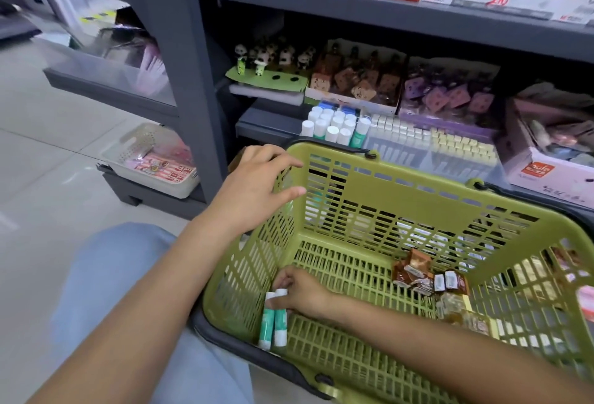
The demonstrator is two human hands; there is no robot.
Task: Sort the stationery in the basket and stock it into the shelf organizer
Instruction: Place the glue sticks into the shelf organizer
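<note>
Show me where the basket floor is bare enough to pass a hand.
Free: the green basket floor's middle, between the two glue sticks under the right hand by the left wall and the brown packets. Crowded: the right corner around those packets.

The green basket (385,175) holds two glue sticks (273,320) lying side by side on its floor, under the right hand's fingers (284,281). Brown packets (421,276) lie well right of them. Behind the left fingertips (289,165), the shelf (266,120) carries upright glue sticks (334,127).
</note>
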